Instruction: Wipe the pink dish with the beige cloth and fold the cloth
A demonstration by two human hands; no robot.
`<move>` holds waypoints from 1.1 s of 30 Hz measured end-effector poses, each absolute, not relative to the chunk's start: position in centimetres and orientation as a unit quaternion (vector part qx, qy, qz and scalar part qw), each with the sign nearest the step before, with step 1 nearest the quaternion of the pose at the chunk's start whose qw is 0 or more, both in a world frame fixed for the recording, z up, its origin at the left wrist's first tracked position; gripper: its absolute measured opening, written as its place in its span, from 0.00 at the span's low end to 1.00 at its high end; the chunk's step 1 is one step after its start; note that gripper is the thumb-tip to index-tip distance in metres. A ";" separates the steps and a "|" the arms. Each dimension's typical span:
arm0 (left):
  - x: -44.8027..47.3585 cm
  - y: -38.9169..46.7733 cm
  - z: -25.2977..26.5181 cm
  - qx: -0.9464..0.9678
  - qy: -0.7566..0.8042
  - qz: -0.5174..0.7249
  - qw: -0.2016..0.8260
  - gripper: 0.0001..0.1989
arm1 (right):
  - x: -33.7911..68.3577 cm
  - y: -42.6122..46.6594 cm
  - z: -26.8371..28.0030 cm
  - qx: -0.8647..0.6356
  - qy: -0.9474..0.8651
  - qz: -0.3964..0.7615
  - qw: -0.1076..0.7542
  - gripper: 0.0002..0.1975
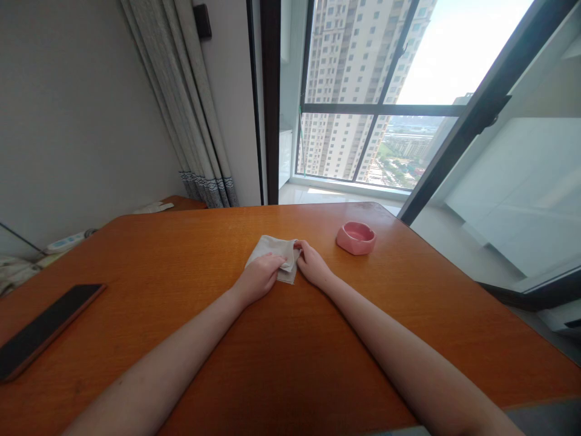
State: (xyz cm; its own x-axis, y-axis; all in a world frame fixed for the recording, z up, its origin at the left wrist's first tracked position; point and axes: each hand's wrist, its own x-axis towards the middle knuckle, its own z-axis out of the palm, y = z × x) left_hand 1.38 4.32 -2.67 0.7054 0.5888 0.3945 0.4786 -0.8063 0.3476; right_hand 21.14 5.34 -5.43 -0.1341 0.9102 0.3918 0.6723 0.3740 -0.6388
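A pale grey-white cloth (pixel 267 245), partly folded over, lies on the brown wooden table (pixel 190 248) in front of me. My left hand (pixel 260 275) is closed on its near edge, thumb and fingers pinching a fold. At the cloth's right edge, my right hand (pixel 312 263) is closed too, with the fingertips gripping the upper right corner. A flap of cloth hangs down between the two hands. To the right of my right hand sits a pink angular bowl (pixel 356 238), apart from it; its inside looks bare.
A long black slab with a brown edge (pixel 45 324) lies at the table's left. Beyond the far edge stand a grey curtain (pixel 181 103) and a large window (pixel 363 109). A white power strip (pixel 68 242) rests past the left edge.
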 end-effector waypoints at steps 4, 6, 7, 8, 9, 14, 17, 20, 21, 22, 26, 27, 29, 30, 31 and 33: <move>1.3 4.2 -2.7 0.933 0.245 0.242 0.107 0.18 | 21.5 5.7 -5.8 -0.552 -0.681 0.149 0.457 0.15; 1.4 4.1 -2.7 0.939 0.228 0.230 0.113 0.19 | 21.5 5.4 -5.4 -0.549 -0.697 0.108 0.449 0.16; 1.4 4.0 -2.7 0.941 0.223 0.228 0.115 0.20 | 21.5 5.1 -5.0 -0.542 -0.716 0.086 0.432 0.16; 1.4 3.9 -2.5 0.942 0.219 0.228 0.117 0.20 | 21.4 4.8 -4.6 -0.532 -0.739 0.067 0.408 0.16; 1.4 3.8 -2.4 0.941 0.216 0.232 0.117 0.21 | 21.2 4.4 -4.2 -0.518 -0.766 0.056 0.377 0.15; 0.7 4.1 -2.0 0.912 0.266 0.292 0.110 0.15 | 19.8 2.7 -2.7 -0.501 -0.831 0.075 0.232 0.18; 0.1 4.9 -2.4 0.883 0.312 0.323 0.137 0.14 | 19.8 1.5 -2.0 -0.561 -0.808 0.023 0.181 0.17; -0.3 5.6 -2.8 0.873 0.327 0.324 0.164 0.13 | 21.6 -0.2 -1.0 -0.590 -0.798 -0.011 0.121 0.17; -0.3 5.7 -2.8 0.872 0.328 0.319 0.171 0.12 | 22.6 -0.8 -0.6 -0.599 -0.794 -0.009 0.102 0.17; -0.3 5.7 -2.9 0.874 0.326 0.314 0.176 0.11 | 23.8 -1.5 -0.3 -0.610 -0.788 -0.001 0.084 0.16; 0.0 5.5 -2.9 0.884 0.308 0.294 0.191 0.10 | 30.3 -4.0 0.4 -0.634 -0.772 0.035 0.035 0.21; 0.1 5.5 -2.9 0.886 0.304 0.291 0.193 0.10 | 32.2 -4.5 0.3 -0.634 -0.771 0.051 0.013 0.24; 0.1 5.4 -2.9 0.888 0.299 0.287 0.200 0.10 | 35.9 -5.3 0.1 -0.657 -0.749 0.078 -0.029 0.24; 0.2 5.4 -2.9 0.888 0.298 0.285 0.204 0.10 | 37.4 -5.5 0.0 -0.669 -0.738 0.088 -0.036 0.25; 0.2 5.4 -3.0 0.887 0.298 0.285 0.207 0.10 | 38.7 -5.7 0.0 -0.670 -0.736 0.093 -0.027 0.26; 0.2 5.4 -3.0 0.885 0.302 0.286 0.211 0.10 | 40.1 -5.7 0.2 -0.674 -0.731 0.100 -0.027 0.27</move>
State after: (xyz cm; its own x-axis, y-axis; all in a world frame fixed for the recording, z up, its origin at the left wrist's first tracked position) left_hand 0.17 5.38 -2.95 0.6538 0.6552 0.3786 0.4139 -0.7285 0.5459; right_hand 40.09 -5.75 0.23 -0.0900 0.9805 -0.1749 0.9914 0.0714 -0.1098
